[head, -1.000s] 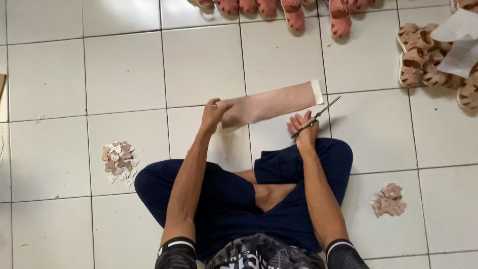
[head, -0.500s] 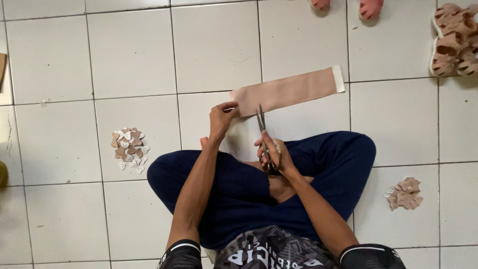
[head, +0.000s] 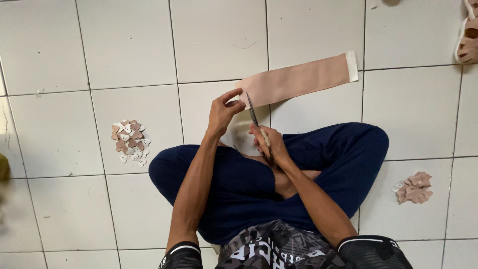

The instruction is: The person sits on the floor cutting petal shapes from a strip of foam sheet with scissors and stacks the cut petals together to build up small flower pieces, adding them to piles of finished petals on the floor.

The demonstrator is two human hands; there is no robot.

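- Since half a second ago the scissors (head: pixel 255 117) have swung from pointing almost straight up to leaning slightly left, their tips now meeting the near end of the pink strip (head: pixel 298 78), while the strip itself keeps its place on the floor.
- The left hand (head: pixel 223 110) pinches the strip's lower-left end between thumb and fingers, holding that corner just off the white tiled floor (head: pixel 124 45).
- The right hand (head: pixel 268 144) is clenched around the scissors' handles, just below and to the right of the left hand's pinch; the blades rise from it towards the held end of the strip. Whether the blades stand parted cannot be told at this size.
- From the pinch, the strip runs up and away to the right across the tiles, ending in a white edge well clear of both hands.
- The person sits cross-legged in dark blue trousers (head: pixel 239 184), the hands working above the knees.
- Well to the left of the left hand lies a small pile of heart-shaped cut-outs (head: pixel 130 142), pink and white mixed.
- Well to the right of the right hand, beyond the knee, lies a second pile of pink scraps (head: pixel 414 187).
- Far up to the right, at the frame's edge, part of a tan sandal (head: pixel 469 37) shows.
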